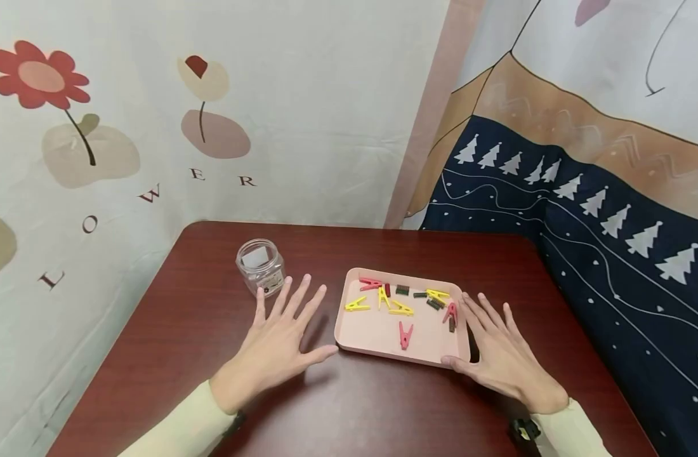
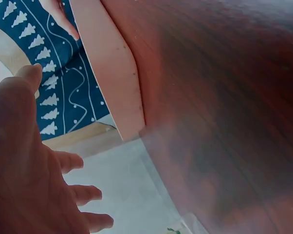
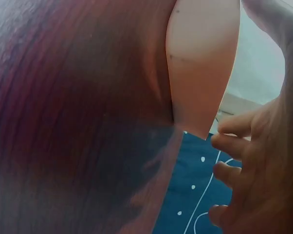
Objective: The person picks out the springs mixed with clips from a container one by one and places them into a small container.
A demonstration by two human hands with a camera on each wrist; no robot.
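A shallow pink tray (image 1: 366, 333) lies on the table between my hands. In it are several small clothespins, yellow ones like the clothespin (image 1: 402, 309) and pinkish-red ones like the clothespin (image 1: 405, 336). Several small dark ribbed pieces (image 1: 402, 290) lie among them, their kind unclear. My left hand (image 1: 280, 339) hovers with spread fingers left of the tray, the thumb near its front left corner. On the other side my right hand (image 1: 497, 349) has fingers extended along the tray's right edge; whether it touches the rim I cannot tell. Both hands hold nothing.
A clear jar (image 1: 260, 266) without a lid stands behind my left hand, a label on its side. The dark red wooden table (image 1: 372, 406) has rounded far corners. Printed cloths (image 1: 326, 127) hang behind it and along its right side.
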